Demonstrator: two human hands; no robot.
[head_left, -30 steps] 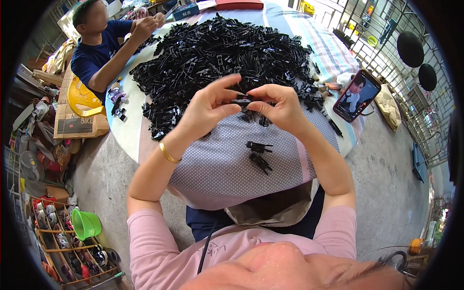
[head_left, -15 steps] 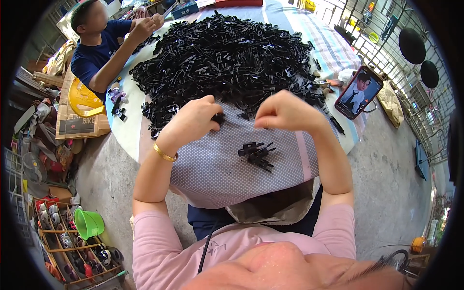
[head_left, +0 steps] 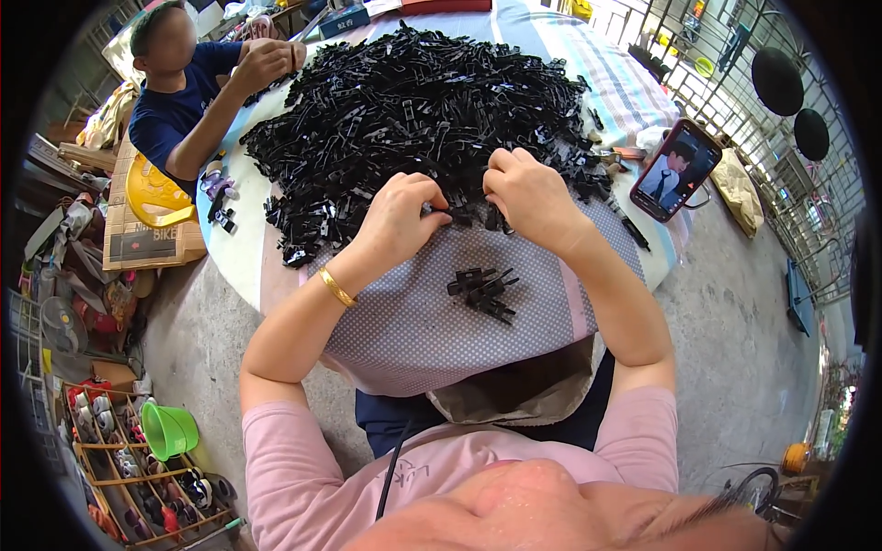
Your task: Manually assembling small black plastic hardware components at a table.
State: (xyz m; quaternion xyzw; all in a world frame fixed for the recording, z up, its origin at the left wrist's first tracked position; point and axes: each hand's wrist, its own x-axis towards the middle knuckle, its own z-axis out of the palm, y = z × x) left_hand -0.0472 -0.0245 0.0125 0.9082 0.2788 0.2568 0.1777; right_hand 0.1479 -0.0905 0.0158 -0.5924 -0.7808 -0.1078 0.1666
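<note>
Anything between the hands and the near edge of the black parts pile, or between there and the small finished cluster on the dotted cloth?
Nothing visible. The left hand and right hand already touch the near edge of the black parts pile. Only bare dotted cloth lies between them and the small cluster, which sits just below the hands.

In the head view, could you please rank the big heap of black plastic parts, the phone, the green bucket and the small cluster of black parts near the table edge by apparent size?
1. Heap of black plastic parts, by far the largest.
2. Phone.
3. Small cluster of black parts and green bucket: they look alike, and the bucket lies farther away on the floor, so no ranking.
</note>
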